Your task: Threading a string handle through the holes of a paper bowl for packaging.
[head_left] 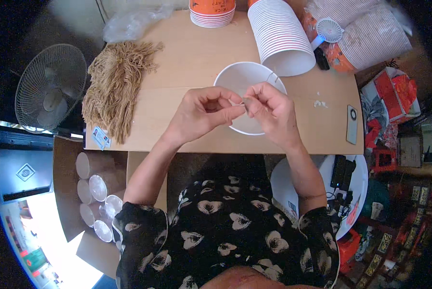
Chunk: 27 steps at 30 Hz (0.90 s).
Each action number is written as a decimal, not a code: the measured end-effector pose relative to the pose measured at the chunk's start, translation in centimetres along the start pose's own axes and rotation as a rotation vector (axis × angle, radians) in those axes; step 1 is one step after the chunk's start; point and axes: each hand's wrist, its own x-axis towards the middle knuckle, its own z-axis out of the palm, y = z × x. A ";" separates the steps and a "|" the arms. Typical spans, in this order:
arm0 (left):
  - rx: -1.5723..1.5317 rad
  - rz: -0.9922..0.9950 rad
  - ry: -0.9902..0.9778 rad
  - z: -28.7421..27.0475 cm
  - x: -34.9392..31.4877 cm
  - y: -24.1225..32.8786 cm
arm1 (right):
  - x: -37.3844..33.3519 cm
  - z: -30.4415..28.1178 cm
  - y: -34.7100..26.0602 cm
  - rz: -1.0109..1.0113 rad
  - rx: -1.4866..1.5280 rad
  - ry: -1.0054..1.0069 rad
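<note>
Black garment with a pale heart print is nearest the camera. Left hand and right hand meet above a round white bucket on the tan wooden table. Each grip is narrow, thumb and finger pinching one small grey-brown piece, too small to identify. Beige cord bundle lies left; nested white buckets lie sideways behind, right.

Bucket near the worktop's front edge
A cord bundle lies along the left edge, cards by the front left corner, a bucket stack behind, rightward.
</note>
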 end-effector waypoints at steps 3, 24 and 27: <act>0.091 0.019 0.056 0.0 -0.1 -0.4 | -0.4 -0.4 -1.5 0.015 -0.169 -0.034; 1.279 0.753 0.046 -5.8 1.5 5.0 | 2.9 -7.7 -3.5 -0.197 0.182 0.128; 1.046 0.670 0.290 -10.1 8.3 7.3 | 7.7 -9.0 -6.6 -0.428 -0.112 0.261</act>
